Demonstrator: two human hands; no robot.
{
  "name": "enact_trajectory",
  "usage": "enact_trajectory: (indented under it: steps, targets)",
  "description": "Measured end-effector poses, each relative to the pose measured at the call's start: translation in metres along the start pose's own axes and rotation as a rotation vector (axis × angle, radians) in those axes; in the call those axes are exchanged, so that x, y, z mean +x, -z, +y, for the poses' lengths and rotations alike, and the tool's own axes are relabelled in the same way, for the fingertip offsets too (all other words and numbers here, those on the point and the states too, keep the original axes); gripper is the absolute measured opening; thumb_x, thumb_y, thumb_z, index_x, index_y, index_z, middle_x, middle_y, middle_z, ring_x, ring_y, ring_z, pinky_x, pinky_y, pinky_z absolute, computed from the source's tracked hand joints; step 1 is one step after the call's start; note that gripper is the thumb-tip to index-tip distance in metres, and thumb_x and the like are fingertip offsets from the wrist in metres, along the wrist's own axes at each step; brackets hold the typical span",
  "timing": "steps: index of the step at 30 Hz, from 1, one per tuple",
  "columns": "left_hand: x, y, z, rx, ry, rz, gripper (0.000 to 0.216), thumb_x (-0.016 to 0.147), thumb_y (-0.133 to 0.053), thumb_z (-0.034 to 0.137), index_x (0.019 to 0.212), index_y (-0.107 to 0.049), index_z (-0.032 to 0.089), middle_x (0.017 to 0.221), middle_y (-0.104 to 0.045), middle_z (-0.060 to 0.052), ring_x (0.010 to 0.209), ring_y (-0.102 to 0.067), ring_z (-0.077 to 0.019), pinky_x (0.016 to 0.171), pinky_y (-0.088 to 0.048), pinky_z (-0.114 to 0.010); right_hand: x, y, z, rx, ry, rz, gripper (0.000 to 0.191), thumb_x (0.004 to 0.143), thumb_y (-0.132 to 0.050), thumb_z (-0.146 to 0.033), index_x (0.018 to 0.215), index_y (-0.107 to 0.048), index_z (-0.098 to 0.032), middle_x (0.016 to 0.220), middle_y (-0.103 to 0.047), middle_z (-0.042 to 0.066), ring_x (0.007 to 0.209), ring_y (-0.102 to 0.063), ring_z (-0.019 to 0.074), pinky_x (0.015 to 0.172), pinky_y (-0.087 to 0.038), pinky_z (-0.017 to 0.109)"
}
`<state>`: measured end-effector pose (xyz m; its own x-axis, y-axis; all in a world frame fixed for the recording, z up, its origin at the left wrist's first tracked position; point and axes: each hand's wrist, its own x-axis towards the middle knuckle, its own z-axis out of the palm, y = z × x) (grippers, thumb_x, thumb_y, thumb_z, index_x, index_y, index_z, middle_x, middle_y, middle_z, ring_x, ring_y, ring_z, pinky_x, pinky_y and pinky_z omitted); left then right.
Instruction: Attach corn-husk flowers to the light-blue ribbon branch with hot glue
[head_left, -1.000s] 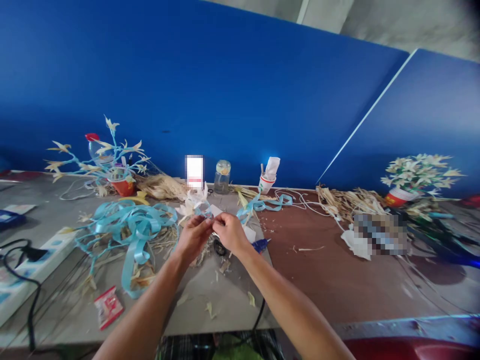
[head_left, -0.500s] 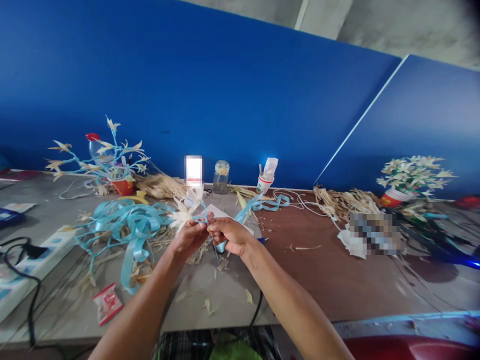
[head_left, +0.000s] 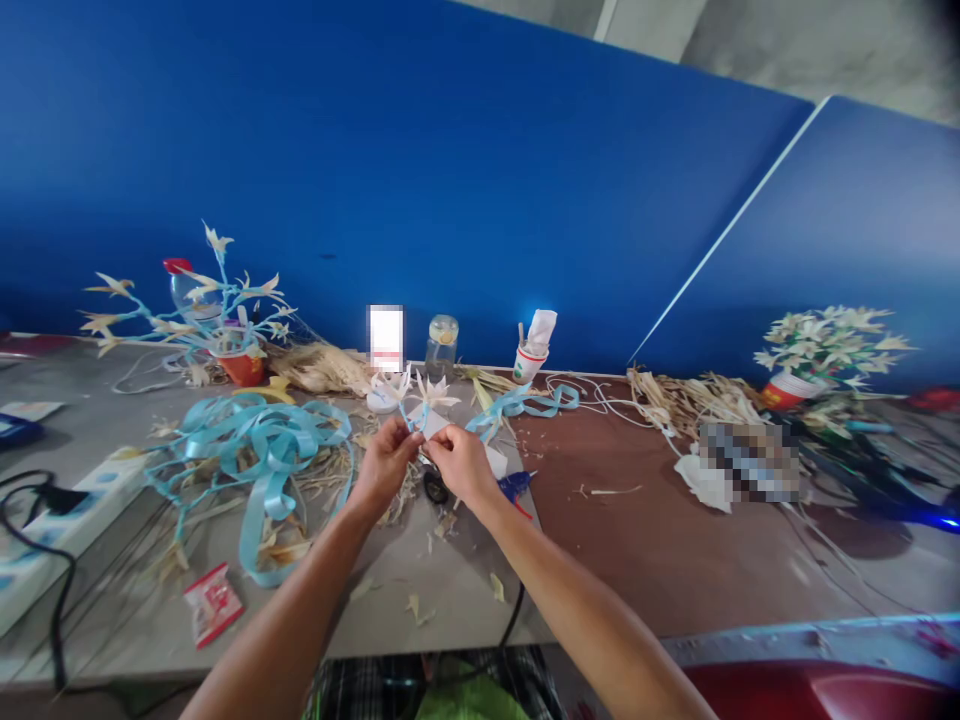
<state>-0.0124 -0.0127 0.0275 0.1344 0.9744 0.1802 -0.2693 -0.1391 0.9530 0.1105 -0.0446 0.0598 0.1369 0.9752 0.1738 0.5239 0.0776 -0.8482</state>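
Both my hands meet over the middle of the table. My left hand [head_left: 386, 462] pinches blue-wrapped flower stems, fingers closed. Against it, my right hand [head_left: 460, 462] is also closed in a pinch on the stems. Above the fingertips two pale husk flowers stand apart, a right flower [head_left: 436, 394] and a left flower [head_left: 391, 384]. The fingers hide the lower stems. A loose blue ribbon pile [head_left: 262, 435] lies left of my left hand. Right of my right hand is a blue glue gun [head_left: 516, 487], partly covered by the wrist.
At the back left, a red pot [head_left: 241, 368] holds a branching blue-stemmed flower plant. A glass jar [head_left: 442, 345] and a paper cup [head_left: 529, 364] stand by the blue partition [head_left: 480, 180]. A power strip [head_left: 97, 510] and a red packet [head_left: 214, 605] lie left; dried husks [head_left: 690, 405] lie right.
The flowers, bunched on the left before, now stand upright and apart above my fingers. My right hand has turned knuckles up, and more of the glue gun shows.
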Motion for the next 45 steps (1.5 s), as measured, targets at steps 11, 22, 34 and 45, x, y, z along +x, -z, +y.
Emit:
enact_trajectory:
  steps: [11,22,34,45]
  targets:
    - [-0.007,-0.002,0.017,-0.577,0.302,-0.192,0.018,0.070,-0.071,0.022,0.083,-0.064,0.011,0.063,-0.055,0.001,0.054,-0.048,-0.0056,0.061,-0.044,-0.020,-0.003,0.000,-0.002,0.105,0.171,-0.038,0.015,0.073,-0.049,-0.020,0.069,-0.063,-0.015,0.068,-0.065,0.002,0.067,-0.058,0.0144,0.066,-0.043,0.023]
    - [-0.004,-0.001,0.007,-0.343,0.284,-0.080,0.020,0.063,-0.076,0.024,0.073,-0.064,0.012,0.066,-0.060,0.000,0.050,-0.045,-0.0040,0.055,-0.040,-0.020,-0.004,-0.001,0.019,0.192,-0.018,-0.062,0.015,0.073,-0.057,-0.031,0.068,-0.060,-0.017,0.061,-0.058,-0.001,0.059,-0.051,0.0121,0.058,-0.039,0.022]
    - [-0.007,-0.007,0.013,0.046,0.093,-0.059,0.028,0.070,-0.067,0.038,0.065,-0.052,0.015,0.045,-0.039,0.008,0.042,-0.031,-0.0045,0.044,-0.021,-0.020,-0.020,0.007,0.010,-0.026,0.197,-0.038,0.017,0.081,-0.049,-0.026,0.077,-0.064,-0.019,0.062,-0.057,-0.001,0.054,-0.046,0.0118,0.055,-0.033,0.022]
    - [-0.006,-0.008,0.012,-0.025,0.152,-0.087,0.032,0.068,-0.070,0.038,0.060,-0.048,0.016,0.045,-0.036,0.008,0.039,-0.029,-0.0033,0.042,-0.026,-0.020,-0.023,0.005,0.014,-0.069,0.189,0.003,0.029,0.089,-0.038,-0.034,0.072,-0.057,-0.019,0.059,-0.053,0.000,0.055,-0.045,0.0132,0.055,-0.031,0.023]
